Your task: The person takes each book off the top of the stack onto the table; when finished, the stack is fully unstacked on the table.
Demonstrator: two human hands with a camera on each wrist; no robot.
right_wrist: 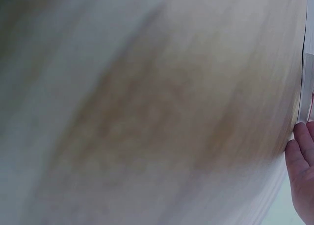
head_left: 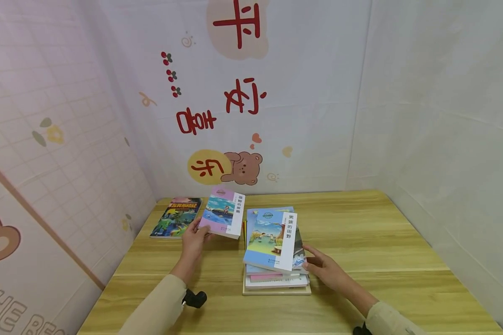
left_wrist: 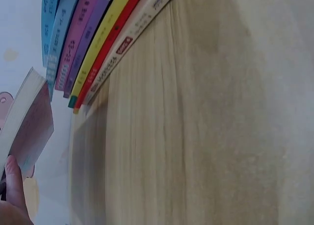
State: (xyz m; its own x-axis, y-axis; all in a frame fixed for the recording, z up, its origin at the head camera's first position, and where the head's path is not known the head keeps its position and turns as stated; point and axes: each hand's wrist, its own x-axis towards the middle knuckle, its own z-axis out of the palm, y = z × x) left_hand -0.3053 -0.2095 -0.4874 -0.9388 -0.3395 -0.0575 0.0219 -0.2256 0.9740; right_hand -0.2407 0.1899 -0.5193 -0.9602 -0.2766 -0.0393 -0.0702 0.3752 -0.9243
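My left hand (head_left: 194, 240) grips a pink and white paperback book (head_left: 223, 211) by its lower left corner, with the thumb on the cover. In the left wrist view the book's page edges and underside show, raised above the table and left of the stack. A stack of books (head_left: 276, 281) stands mid-table, topped by a blue and white paperback (head_left: 270, 239) that lies slightly askew. Against the stack's right side rest the fingers of my right hand (head_left: 328, 270), fairly straight. The right wrist view shows those fingertips (right_wrist: 300, 132) along the books' edges.
A colourful dark-covered book (head_left: 177, 217) lies flat at the table's back left. The wooden table (head_left: 360, 232) meets printed cloth walls at the back and sides. Several coloured spines (left_wrist: 93, 48) of the stack face left.
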